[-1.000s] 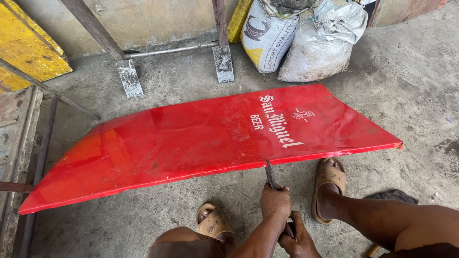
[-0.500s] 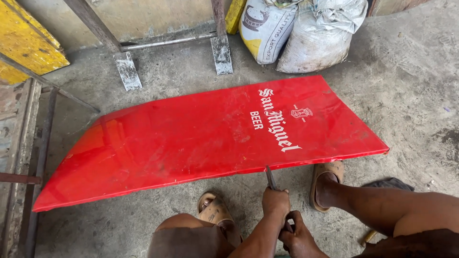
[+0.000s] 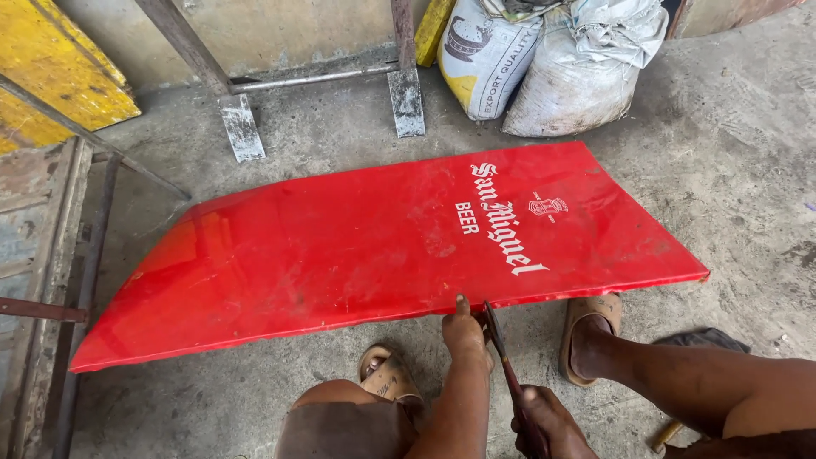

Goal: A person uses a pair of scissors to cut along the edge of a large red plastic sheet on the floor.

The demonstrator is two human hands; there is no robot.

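A large red sheet with white lettering lies tilted over the concrete floor, its near edge raised. My left hand grips that near edge, thumb on top of the sheet. My right hand is closed on the handles of dark metal shears, whose blades meet the sheet's edge just right of my left hand. My sandalled feet are planted under the edge on either side of my hands.
Two filled sacks lean against the far wall. A metal frame's legs and foot plates stand behind the sheet. A yellow panel and rusty metal rails are at the left. A dark cloth lies at the right.
My left hand has moved up from the shears to the sheet's near edge. The sheet now lies flatter and more of its top shows.
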